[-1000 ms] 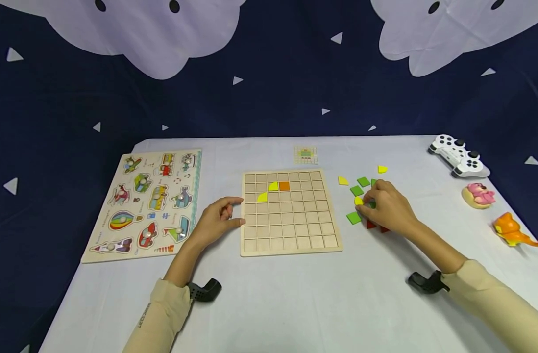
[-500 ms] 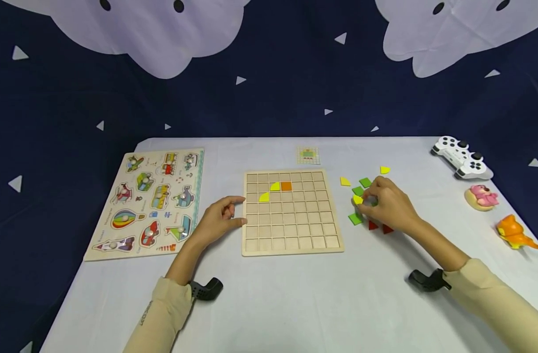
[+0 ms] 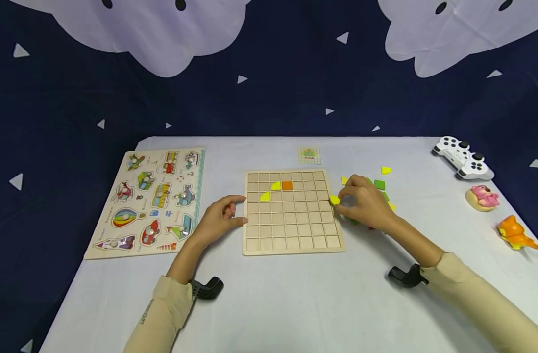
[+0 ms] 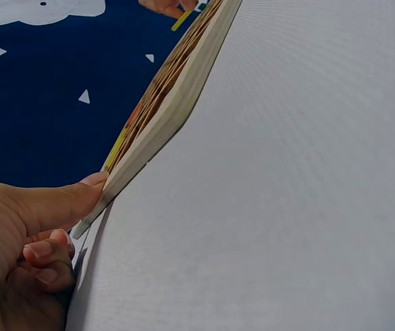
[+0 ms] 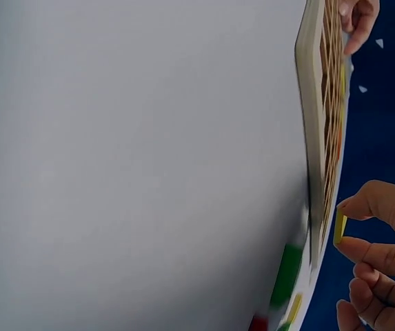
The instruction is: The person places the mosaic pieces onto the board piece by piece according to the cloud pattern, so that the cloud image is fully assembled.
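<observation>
Between the thumb and index finger of my right hand (image 3: 367, 202) is a yellow quarter-circle tile (image 3: 334, 200), held by the board's right edge. The right wrist view shows this thin yellow tile (image 5: 339, 226) pinched above the table. My left hand (image 3: 217, 219) touches the left edge of the wooden grid board (image 3: 291, 253) with thumb and index fingertips spread apart; its other fingers are bent. In the board's upper rows lie two yellow quarter-circle tiles (image 3: 276, 186) and an orange square tile (image 3: 287, 186). Loose green tiles (image 3: 379, 185) and yellow tiles (image 3: 386, 170) lie around my right hand, which partly hides them.
A small pattern card (image 3: 309, 155) lies behind the board. To the left is a picture knob puzzle (image 3: 152, 206). Along the right side sit a white game controller (image 3: 463, 158), a pink figure (image 3: 482, 198) and an orange toy (image 3: 511, 231).
My right hand has moved left from the loose tiles to the board's right edge, carrying the yellow tile. My left hand stays at the board's left edge.
</observation>
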Demonstrator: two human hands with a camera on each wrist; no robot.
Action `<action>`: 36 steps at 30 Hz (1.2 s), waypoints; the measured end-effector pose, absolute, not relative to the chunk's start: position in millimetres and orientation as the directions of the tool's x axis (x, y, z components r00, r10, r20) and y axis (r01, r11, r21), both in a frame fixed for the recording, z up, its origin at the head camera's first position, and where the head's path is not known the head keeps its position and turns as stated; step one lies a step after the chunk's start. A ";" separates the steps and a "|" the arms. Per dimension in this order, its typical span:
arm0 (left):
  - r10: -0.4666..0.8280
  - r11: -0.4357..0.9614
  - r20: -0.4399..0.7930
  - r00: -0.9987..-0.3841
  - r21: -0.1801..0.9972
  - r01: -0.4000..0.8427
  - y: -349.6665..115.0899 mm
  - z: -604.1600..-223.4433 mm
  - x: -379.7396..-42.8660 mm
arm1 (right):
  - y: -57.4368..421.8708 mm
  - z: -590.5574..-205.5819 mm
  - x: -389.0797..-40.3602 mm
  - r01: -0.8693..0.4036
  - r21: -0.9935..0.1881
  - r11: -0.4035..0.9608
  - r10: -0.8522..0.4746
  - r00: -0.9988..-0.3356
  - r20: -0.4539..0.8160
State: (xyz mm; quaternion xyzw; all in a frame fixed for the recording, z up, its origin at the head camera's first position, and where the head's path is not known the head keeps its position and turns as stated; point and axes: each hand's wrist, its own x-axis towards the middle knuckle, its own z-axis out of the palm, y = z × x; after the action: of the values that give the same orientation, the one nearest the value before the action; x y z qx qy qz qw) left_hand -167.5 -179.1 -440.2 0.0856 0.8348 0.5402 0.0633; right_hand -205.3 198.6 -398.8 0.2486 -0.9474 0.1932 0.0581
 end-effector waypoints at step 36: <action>0.209 0.419 -0.046 -0.977 0.907 0.047 -169.6 -406.8 -156.7 | 91.4 -399.4 -208.7 -0.672 -0.348 0.654 -0.641 -0.736 0.217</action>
State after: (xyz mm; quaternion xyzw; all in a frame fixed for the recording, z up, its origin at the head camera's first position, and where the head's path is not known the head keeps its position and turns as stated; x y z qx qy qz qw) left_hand -156.7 -169.6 -406.8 0.0762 0.8389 0.5336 0.0758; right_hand -208.7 91.4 -399.4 0.3612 -0.9086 0.2062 0.0374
